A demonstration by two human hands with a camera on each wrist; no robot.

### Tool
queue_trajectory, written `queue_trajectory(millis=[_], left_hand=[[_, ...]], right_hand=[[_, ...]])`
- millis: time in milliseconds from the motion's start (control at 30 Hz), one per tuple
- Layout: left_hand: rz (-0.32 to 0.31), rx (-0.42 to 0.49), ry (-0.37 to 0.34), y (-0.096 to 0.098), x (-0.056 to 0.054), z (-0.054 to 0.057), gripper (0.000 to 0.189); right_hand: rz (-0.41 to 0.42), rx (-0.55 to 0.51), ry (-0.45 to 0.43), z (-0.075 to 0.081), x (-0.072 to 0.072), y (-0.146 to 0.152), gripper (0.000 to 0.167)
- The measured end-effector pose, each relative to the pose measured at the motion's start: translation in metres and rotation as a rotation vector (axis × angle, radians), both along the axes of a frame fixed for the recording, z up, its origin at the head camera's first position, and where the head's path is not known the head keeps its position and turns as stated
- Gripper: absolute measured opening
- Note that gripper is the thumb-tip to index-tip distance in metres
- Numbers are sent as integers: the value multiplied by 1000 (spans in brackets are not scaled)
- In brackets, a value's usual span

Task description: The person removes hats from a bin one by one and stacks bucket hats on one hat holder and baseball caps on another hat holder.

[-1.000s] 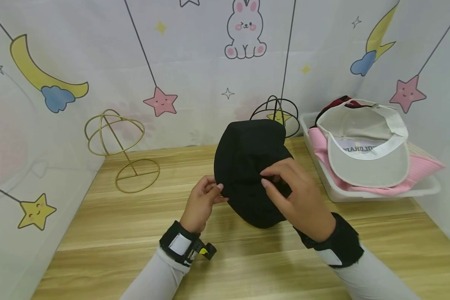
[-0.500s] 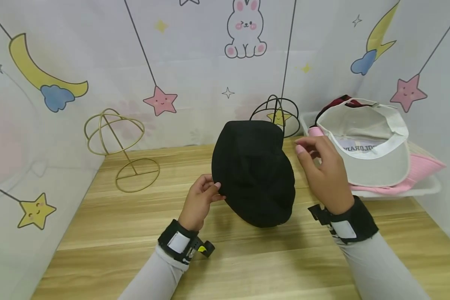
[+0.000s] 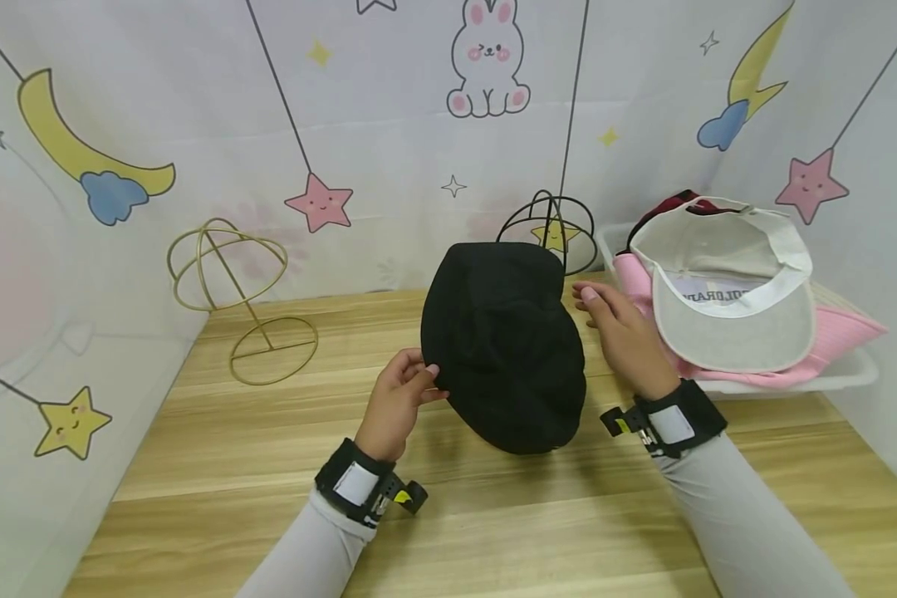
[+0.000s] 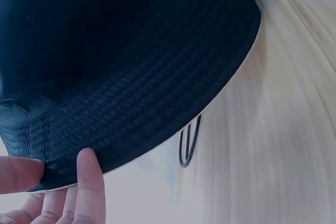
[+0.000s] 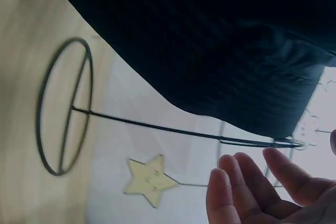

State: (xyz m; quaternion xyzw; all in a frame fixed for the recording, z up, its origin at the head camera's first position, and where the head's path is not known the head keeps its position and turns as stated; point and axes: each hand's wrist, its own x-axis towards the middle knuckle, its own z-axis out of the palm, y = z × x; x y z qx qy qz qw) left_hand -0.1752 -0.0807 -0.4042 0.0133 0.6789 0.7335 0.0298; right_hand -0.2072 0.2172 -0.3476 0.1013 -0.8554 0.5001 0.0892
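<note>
A black bucket hat (image 3: 501,349) is held up over the table, its brim stitched in rows. My left hand (image 3: 396,403) pinches the brim edge at the hat's left side, thumb on one face and fingers on the other; the left wrist view shows the same grip on the brim (image 4: 126,108). To the right of the hat, my right hand (image 3: 628,336) is apart from it, fingers loosely bent and holding nothing. In the right wrist view, the fingers (image 5: 247,182) are below the hat's edge, with the black wire hat stand (image 5: 152,125) behind.
At the back left a gold wire hat stand (image 3: 250,303) stands upright. A white basket (image 3: 852,372) at the right holds a cream cap (image 3: 736,332), a pink hat (image 3: 837,336) and something dark red (image 3: 676,203). A printed curtain (image 3: 404,133) hangs behind the wooden table (image 3: 269,465).
My right hand has left the hat's front, moving right, then slightly back toward the hat's upper right side. The hat's right part has opened out. My left hand keeps its grip.
</note>
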Motion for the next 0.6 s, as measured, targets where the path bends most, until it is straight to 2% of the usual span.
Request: queue_trajectory(millis=[267, 600], left_hand=[[1, 8, -9, -1, -1, -1, 22], [7, 12, -11, -2, -4, -5, 22]], right_hand=[[107, -159, -162, -20, -10, -4, 59], [170, -196, -274, -36, -19, 0, 65]])
